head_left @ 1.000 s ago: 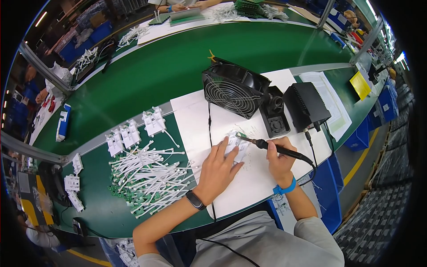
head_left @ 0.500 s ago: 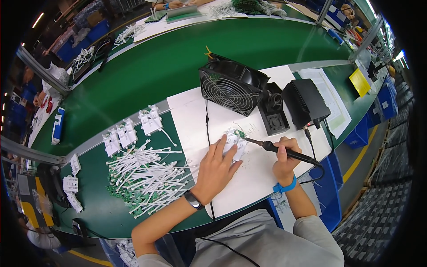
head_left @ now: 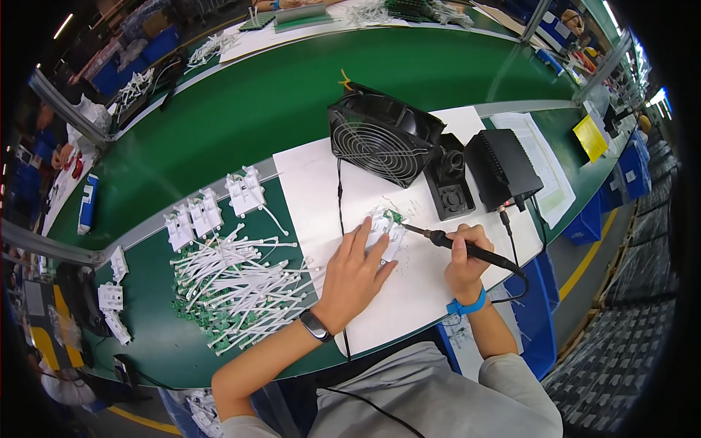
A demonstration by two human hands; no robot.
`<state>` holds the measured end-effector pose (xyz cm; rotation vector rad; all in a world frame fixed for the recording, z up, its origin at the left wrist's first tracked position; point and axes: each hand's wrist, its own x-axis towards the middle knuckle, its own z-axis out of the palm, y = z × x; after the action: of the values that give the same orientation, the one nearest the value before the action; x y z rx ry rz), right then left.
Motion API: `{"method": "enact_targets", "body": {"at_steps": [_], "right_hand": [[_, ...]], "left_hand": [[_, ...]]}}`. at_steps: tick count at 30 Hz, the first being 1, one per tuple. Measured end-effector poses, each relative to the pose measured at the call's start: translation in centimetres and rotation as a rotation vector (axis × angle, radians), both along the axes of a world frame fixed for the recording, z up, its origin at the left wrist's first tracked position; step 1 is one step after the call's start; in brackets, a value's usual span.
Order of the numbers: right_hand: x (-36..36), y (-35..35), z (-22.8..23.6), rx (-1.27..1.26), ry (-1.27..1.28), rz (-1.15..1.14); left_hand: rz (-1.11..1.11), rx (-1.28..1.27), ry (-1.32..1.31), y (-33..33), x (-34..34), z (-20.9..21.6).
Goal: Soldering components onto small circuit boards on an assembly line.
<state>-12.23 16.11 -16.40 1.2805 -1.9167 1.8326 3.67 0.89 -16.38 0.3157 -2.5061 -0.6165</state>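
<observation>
A white plastic housing (head_left: pixel 387 247) with a small green circuit board (head_left: pixel 394 216) at its upper end lies on the white sheet (head_left: pixel 314 197). My left hand (head_left: pixel 354 270) holds the housing from its left side, fingers stretched along it and thumb near its lower edge. In my right hand (head_left: pixel 467 266) is a black soldering iron (head_left: pixel 496 257), fingers wrapped round its handle. Its tip points left and is at the board's right edge; whether it touches cannot be made out. Thin wire clippings (head_left: pixel 409 204) are scattered beside the board.
Beyond the housing stand a black fan (head_left: pixel 383 139), an iron stand (head_left: pixel 449 179) and a black power unit (head_left: pixel 504 168). Left of the sheet lies a pile of white cables with green boards (head_left: pixel 241 285). Several white housings (head_left: pixel 244 191) sit along the metal edge.
The view has shifted slightly. Both hands, the housing and the soldering iron stay in nearly the same places, with the iron's tip still at the board.
</observation>
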Motion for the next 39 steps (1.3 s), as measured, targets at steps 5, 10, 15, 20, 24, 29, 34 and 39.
{"method": "enact_targets", "body": {"at_steps": [5, 10, 15, 20, 24, 29, 34, 39], "right_hand": [[0.4, -0.2, 0.2, -0.004, -0.130, -0.047], [0.4, -0.1, 0.1, -0.002, -0.065, -0.066], [0.5, -0.2, 0.4, -0.001, -0.090, -0.049], [0.5, 0.6, 0.3, -0.044, -0.088, -0.115], [-0.3, 1.9, 0.3, -0.168, -0.064, -0.201], [-3.9, 0.7, 3.9, -0.140, 0.073, -0.433], [-6.3, -2.3, 5.5, 0.138, -0.064, -0.376], [-6.7, -5.3, 3.2, 0.210, 0.149, -0.265]], "left_hand": [[-0.003, 0.002, 0.007, 0.0, 0.0, 0.0], [-0.006, 0.008, 0.005, -0.1, 0.1, -0.1], [-0.006, 0.000, 0.004, -0.1, 0.0, -0.2], [-0.013, -0.002, -0.001, -0.1, 0.0, -0.2], [-0.016, -0.011, -0.003, -0.1, 0.1, -0.5], [-0.007, -0.020, 0.002, -0.3, 0.5, -0.6], [-0.010, -0.037, 0.034, -0.3, 0.4, -1.1], [-0.019, -0.069, 0.030, -0.2, 0.4, -1.6]]}}
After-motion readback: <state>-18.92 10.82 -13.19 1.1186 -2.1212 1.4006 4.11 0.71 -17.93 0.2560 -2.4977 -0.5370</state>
